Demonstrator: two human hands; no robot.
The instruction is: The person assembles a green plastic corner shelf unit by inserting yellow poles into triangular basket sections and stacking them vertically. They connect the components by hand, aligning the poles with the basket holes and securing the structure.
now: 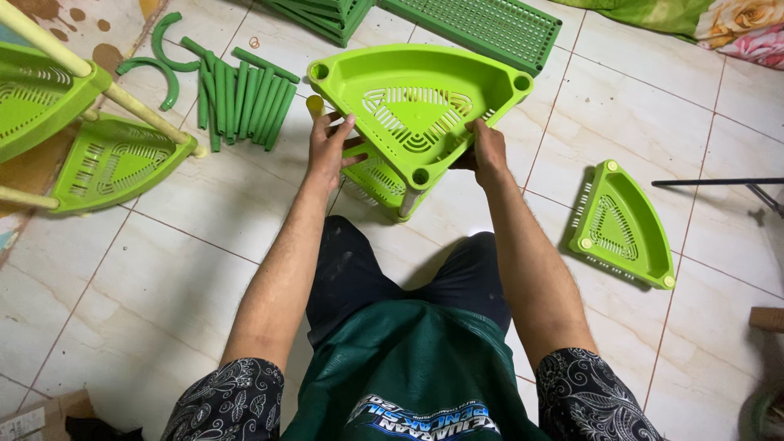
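A green corner tray (416, 102) is held at the upper middle of the frame, tilted so that its slotted bottom faces the camera. Both arms are stretched forward from the lower edge of the frame, bare to the patterned sleeves, and converge toward the tray. The left hand (329, 147) is set against the tray's left edge with the palm turned inward and the fingers spread upward; its thumb points toward the tray's underside. The right hand (488, 151) is closed on the tray's right edge, knuckles up, with the fingers hidden behind the rim. A second tray (380, 180) is seen just below and behind the first, between the two hands, joined to it by a pale post (406, 204) near the lower corner. Whether the left hand also touches this lower tray cannot be told.

On the tiled floor (188, 269), a loose tray (622, 224) lies at the right of the frame, well apart from the hands. A bundle of green tubes (245, 98) lies at the upper left, with two curved pieces (159, 69) beside it. A partly built rack (82, 122) with pale poles stands at the far left. Flat green panels (482, 28) lie along the top edge.
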